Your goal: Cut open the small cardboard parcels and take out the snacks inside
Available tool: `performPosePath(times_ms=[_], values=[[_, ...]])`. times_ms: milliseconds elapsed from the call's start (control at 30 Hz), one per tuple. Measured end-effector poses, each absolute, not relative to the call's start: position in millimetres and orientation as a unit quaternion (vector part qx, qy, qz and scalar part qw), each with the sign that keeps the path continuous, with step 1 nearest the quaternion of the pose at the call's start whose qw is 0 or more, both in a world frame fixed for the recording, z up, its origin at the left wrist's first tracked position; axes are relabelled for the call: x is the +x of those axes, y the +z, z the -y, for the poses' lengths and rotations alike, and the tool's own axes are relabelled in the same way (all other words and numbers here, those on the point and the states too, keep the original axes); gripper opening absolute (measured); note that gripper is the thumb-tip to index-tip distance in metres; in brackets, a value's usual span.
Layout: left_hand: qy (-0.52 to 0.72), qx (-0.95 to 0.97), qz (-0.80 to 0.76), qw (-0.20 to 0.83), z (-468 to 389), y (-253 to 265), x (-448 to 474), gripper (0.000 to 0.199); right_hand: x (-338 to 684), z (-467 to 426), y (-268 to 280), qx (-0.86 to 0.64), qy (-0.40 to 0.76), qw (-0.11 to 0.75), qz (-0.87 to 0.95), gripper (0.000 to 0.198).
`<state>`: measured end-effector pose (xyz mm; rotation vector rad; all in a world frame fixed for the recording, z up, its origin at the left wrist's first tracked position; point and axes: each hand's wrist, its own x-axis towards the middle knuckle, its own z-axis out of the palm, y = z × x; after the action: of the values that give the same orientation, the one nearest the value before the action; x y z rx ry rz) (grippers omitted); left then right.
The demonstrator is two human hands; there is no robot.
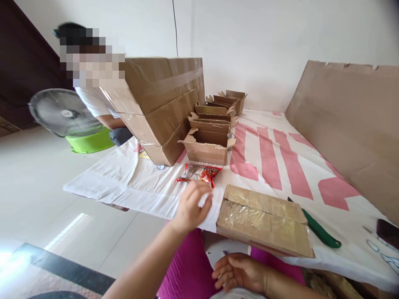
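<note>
My left hand [192, 204] hovers over the near table edge, fingers curled and a gap between thumb and forefinger, with nothing visible in it. Just beyond it lies a red and clear plastic snack packet [199, 172]; whether the fingertips touch it I cannot tell. My right hand [238, 272] rests low above my lap, palm turned up, its fingers loosely bent and holding nothing. In front of it a flat, taped cardboard box [264, 220] lies closed at the table edge. A knife with a green handle [322, 232] is beside the box, its blade partly hidden.
Several open cardboard cartons [205, 153] stand in a row beside a stack of taped boxes [162, 87]. A large cardboard sheet [349, 124] leans at the right. A phone [388, 232] lies at the right edge. Behind the stack are another person [93, 101] and a fan [64, 112].
</note>
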<state>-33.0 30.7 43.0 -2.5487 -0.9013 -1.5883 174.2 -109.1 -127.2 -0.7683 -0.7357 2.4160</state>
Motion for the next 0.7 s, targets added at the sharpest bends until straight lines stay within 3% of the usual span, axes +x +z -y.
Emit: performPosePath(times_ms=[100, 167, 233, 700], values=[[-0.295, -0.819, 0.489, 0.049, -77.1, 11.1, -71.0, 0.037, 182.9, 110.1, -153.5, -0.374, 0.858, 0.259, 0.237, 0.055], [-0.175, -0.82, 0.543, 0.045, -99.8, -7.9, -84.2, 0.057, 182.2, 111.7, -174.1, -0.448, 0.82, 0.241, 0.261, 0.059], [-0.116, -0.825, 0.553, 0.026, -115.8, -19.4, -88.9, 0.061, 177.0, 112.1, -190.9, -0.487, 0.791, 0.223, 0.297, 0.059], [-0.14, -0.807, 0.555, -0.146, -200.3, 46.0, -101.4, 0.033, 170.1, 112.5, -208.4, -0.539, 0.722, 0.144, 0.409, 0.037]])
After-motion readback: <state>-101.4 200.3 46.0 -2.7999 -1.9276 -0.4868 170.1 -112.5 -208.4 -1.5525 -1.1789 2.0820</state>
